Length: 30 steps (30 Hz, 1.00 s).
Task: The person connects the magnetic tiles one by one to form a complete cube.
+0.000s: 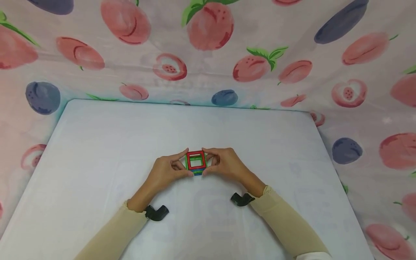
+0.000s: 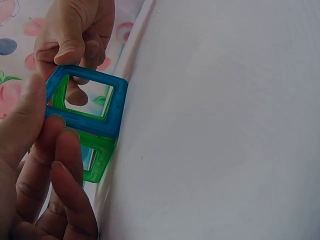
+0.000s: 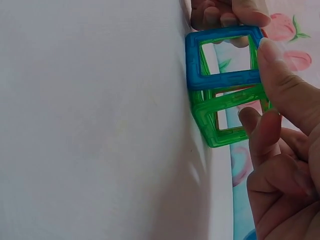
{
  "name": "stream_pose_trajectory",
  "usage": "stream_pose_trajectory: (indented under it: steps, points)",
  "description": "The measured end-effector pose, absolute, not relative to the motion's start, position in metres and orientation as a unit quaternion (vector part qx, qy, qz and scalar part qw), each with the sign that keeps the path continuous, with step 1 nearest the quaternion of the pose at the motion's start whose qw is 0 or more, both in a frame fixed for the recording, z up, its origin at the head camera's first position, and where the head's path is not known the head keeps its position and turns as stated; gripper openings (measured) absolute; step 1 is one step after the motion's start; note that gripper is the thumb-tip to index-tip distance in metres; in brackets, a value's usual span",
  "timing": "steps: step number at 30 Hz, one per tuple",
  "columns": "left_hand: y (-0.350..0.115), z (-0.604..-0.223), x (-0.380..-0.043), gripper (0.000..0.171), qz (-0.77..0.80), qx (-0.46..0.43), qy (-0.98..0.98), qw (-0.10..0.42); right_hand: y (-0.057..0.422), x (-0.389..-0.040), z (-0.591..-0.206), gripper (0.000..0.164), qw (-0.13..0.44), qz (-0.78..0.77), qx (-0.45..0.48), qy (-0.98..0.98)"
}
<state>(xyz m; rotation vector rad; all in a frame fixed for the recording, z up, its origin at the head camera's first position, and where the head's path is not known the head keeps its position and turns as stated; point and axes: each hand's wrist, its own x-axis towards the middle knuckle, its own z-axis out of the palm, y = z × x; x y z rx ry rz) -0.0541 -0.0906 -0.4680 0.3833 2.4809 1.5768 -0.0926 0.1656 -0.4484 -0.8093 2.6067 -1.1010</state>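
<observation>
A small hollow cube of magnetic tiles stands on the white table between my two hands. Its top frame is red, the side facing me is blue, and green square frames form other sides. My left hand pinches the cube's left side, thumb at the near edge and index finger at the far top corner. From the right, my right hand grips it the same way, its thumb on the near corner beside the blue tile. The remaining fingers of both hands curl near the side tiles.
The white tabletop spreads around the hands. Behind it and along both sides hangs a pink cloth printed with peaches and plums. A black curved piece sits at the left wrist, another black piece at the right.
</observation>
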Motion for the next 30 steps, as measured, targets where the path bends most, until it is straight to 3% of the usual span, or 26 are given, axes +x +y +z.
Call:
stream_pose_trajectory:
  steps: [30]
  points:
    - [-0.0914, -0.46, -0.0532, 0.078, 0.506, 0.119, 0.849, 0.096, 0.1632, -0.0872, -0.4434, 0.075, 0.084, -0.36, -0.259, 0.892]
